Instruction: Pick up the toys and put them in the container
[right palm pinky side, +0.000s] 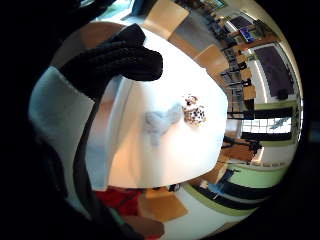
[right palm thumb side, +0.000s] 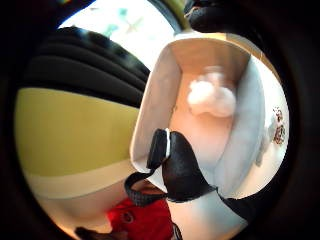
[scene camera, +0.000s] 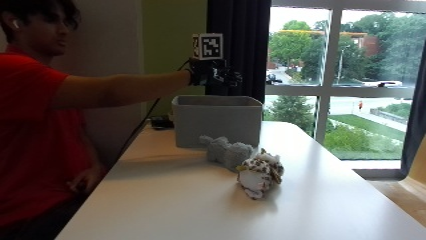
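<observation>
The gloved hand (scene camera: 212, 74) hovers above the grey box (scene camera: 217, 120), fingers relaxed, holding nothing – a white toy (right palm thumb side: 212, 97) lies inside. Next, reach low for the grey toy (scene camera: 226, 151) – beside the spotted toy (scene camera: 260, 174)

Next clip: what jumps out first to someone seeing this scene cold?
The gloved right hand hangs above the grey container, holding nothing visible. A white plush toy already lies inside it. Two toys wait on the white table in front: a grey plush toy and a spotted plush toy.
</observation>
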